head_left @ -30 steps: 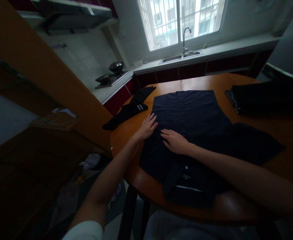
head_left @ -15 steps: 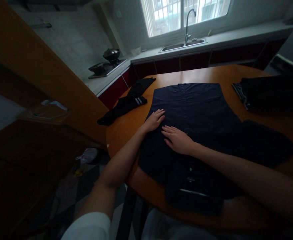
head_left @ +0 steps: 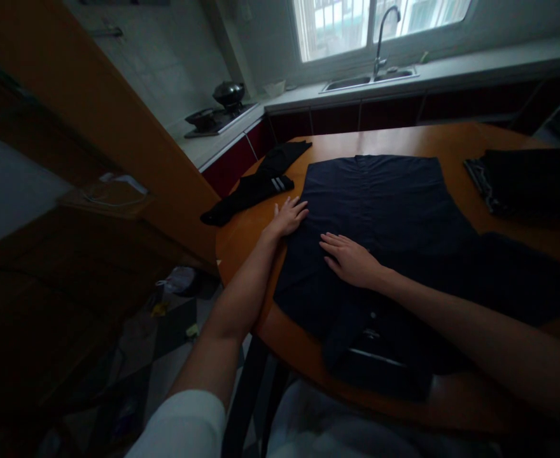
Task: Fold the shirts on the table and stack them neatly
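Observation:
A dark navy shirt is spread face up on the wooden table, its collar toward me and its hem toward the window. One sleeve stretches out to the right. At the shirt's left edge rests my left hand, its fingers spread and its thumb apart, partly over the bare wood. My right hand lies flat on the upper part of the shirt, palm down with fingers stretched. Neither hand grasps the cloth. My right forearm crosses above the shirt and hides part of it.
Black clothing with white stripes lies at the table's left edge. A dark folded stack of cloth sits on the right. Beyond are a stove with a pot, a sink and a window. A wooden partition stands at left.
My left hand slid inward over the shirt, then back out to its left edge. My right hand stays flat in about the same place. The camera view has tilted down and shifted.

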The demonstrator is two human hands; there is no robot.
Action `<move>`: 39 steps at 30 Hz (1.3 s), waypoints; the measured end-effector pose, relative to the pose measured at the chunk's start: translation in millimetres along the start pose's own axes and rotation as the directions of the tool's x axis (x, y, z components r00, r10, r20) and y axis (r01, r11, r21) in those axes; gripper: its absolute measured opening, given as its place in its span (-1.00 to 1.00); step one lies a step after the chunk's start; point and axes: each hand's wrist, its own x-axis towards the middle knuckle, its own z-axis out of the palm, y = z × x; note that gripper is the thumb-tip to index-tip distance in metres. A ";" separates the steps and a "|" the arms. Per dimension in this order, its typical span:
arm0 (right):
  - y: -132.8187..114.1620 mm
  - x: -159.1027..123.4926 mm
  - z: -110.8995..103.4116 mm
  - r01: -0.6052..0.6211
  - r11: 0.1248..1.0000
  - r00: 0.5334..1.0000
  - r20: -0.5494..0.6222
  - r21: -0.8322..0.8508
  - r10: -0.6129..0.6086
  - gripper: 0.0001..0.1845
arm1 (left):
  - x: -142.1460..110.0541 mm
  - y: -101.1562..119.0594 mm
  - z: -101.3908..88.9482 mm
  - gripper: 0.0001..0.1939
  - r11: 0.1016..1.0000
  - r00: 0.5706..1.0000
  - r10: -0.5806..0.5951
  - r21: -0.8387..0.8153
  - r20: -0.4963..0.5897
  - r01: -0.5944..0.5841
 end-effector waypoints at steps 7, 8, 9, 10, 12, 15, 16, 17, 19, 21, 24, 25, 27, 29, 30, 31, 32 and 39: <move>1.5 -0.4 -0.4 0.015 1.000 1.000 -0.012 -0.024 -0.016 -0.51 | -8.2 -25.1 -25.0 -0.57 0.980 0.929 -0.123 -0.193 -0.350 0.057; 1.4 -0.4 -0.4 0.017 1.000 1.000 -0.014 -0.023 -0.018 -0.51 | -10.1 -20.1 -25.6 -0.58 0.980 0.920 -0.113 -0.196 -0.376 0.040; 1.3 -0.3 -0.3 0.019 1.000 1.000 -0.016 -0.023 -0.020 -0.51 | -11.9 -12.7 -24.8 -0.59 0.981 0.915 -0.088 -0.194 -0.393 0.011; 1.2 -0.1 -0.2 0.020 1.000 1.000 -0.018 -0.022 -0.021 -0.51 | -13.5 -3.2 -22.5 -0.60 0.982 0.918 -0.040 -0.187 -0.394 -0.037; 1.0 0.2 0.4 0.020 1.000 1.000 -0.024 -0.020 -0.020 -0.52 | -15.9 18.4 -14.4 -0.59 0.972 0.932 0.105 -0.161 -0.347 -0.170; 0.1 0.9 0.6 0.024 1.000 0.999 -0.029 -0.017 -0.024 -0.52 | -17.7 46.3 1.3 -0.55 0.938 0.934 0.295 -0.125 -0.202 -0.323; -0.4 1.2 0.3 0.025 1.000 0.999 -0.029 -0.017 -0.025 -0.53 | -17.8 52.1 6.1 -0.54 0.935 0.936 0.316 -0.114 -0.156 -0.334; -0.9 1.5 -0.1 0.024 1.000 0.999 -0.028 -0.016 -0.024 -0.53 | -17.7 56.0 10.2 -0.53 0.938 0.941 0.319 -0.103 -0.113 -0.331; -1.6 2.5 -1.0 0.019 1.000 0.999 -0.030 -0.013 -0.019 -0.54 | -16.4 58.8 16.0 -0.51 0.948 0.952 0.304 -0.083 -0.047 -0.307; -1.6 3.6 -1.6 0.019 1.000 0.999 -0.036 -0.009 -0.019 -0.55 | -13.9 57.0 19.2 -0.50 0.953 0.955 0.296 -0.066 -0.012 -0.296; -0.4 5.2 -1.5 0.035 0.999 0.998 -0.045 -0.020 -0.036 -0.56 | -8.9 51.2 21.6 -0.49 0.954 0.955 0.296 -0.054 -0.007 -0.296; 0.2 5.6 -1.4 0.040 0.999 0.998 -0.047 -0.027 -0.042 -0.57 | -7.1 49.2 22.2 -0.49 0.954 0.955 0.296 -0.051 -0.008 -0.296; 1.1 6.3 -1.2 0.048 0.998 0.997 -0.050 -0.042 -0.051 -0.59 | -3.8 45.9 23.2 -0.49 0.953 0.954 0.300 -0.045 -0.010 -0.301; 1.7 6.8 -1.2 0.051 0.997 0.997 -0.051 -0.055 -0.054 -0.60 | -1.2 43.3 24.2 -0.47 0.949 0.950 0.313 -0.039 -0.012 -0.313; 2.0 7.1 -1.2 0.052 0.997 0.997 -0.052 -0.063 -0.055 -0.61 | -0.2 42.2 24.7 -0.45 0.947 0.947 0.320 -0.035 -0.013 -0.320; 2.2 7.3 -1.3 0.053 0.996 0.997 -0.053 -0.071 -0.057 -0.61 | 0.7 41.0 25.1 -0.44 0.945 0.945 0.326 -0.032 -0.014 -0.326; 2.4 7.6 -1.4 0.054 0.995 0.997 -0.054 -0.081 -0.059 -0.61 | 1.6 39.8 25.7 -0.42 0.943 0.944 0.330 -0.028 -0.018 -0.331; 3.7 11.0 -5.4 0.099 0.980 0.992 -0.066 -0.170 -0.111 -0.73 | 12.1 29.0 30.9 -0.45 0.931 0.930 0.363 -0.010 -0.052 -0.364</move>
